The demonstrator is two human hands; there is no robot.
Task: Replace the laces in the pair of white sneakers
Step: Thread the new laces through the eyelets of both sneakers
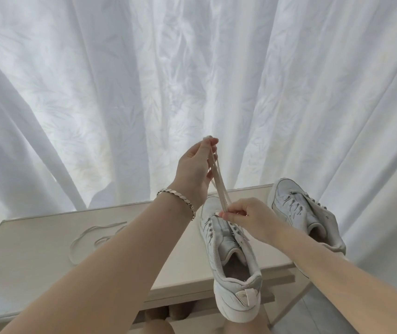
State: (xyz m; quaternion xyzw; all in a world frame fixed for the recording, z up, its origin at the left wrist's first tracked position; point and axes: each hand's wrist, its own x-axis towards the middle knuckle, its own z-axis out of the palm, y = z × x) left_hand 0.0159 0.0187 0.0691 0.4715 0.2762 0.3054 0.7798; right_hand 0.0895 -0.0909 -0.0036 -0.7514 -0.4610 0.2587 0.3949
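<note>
A white sneaker [231,268] lies on the small pale table [48,242], heel toward me and overhanging the front edge. A cream lace [219,182] runs up from its eyelets in two strands. My left hand [195,169], raised above the shoe, pinches the lace's upper ends. My right hand [248,218] pinches the same strands low down, just over the shoe's front eyelets. The second white sneaker [308,213] sits to the right, at the table's right edge, without a visible lace. A loose white lace [94,237] lies coiled on the table's left half.
A white patterned curtain [192,80] hangs right behind the table and fills the background. My knees [159,319] show below the table's front edge. A thin table leg [296,297] slants down at the right over a grey floor.
</note>
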